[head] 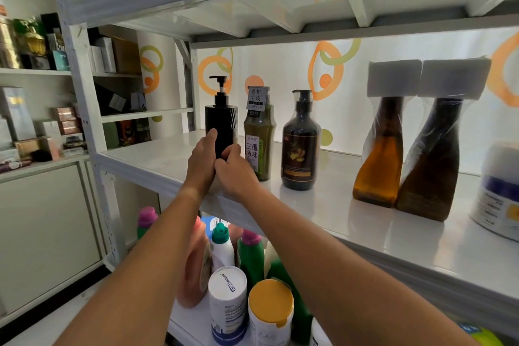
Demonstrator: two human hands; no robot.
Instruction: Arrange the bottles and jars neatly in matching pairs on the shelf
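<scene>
Gripping black pump bottle point(222, 121), left hand point(200, 161), right hand point(235, 174), 三重净味 bottle point(259, 146)

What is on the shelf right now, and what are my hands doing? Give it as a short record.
hands: left hand and right hand both grip the black bottle
next to it, rightward: green bottle, then wrapped pump bottle
pair: amber bottle and brown bottle, touching, in plastic
right edge: white jar, partly cut off
surface: shelf
</scene>
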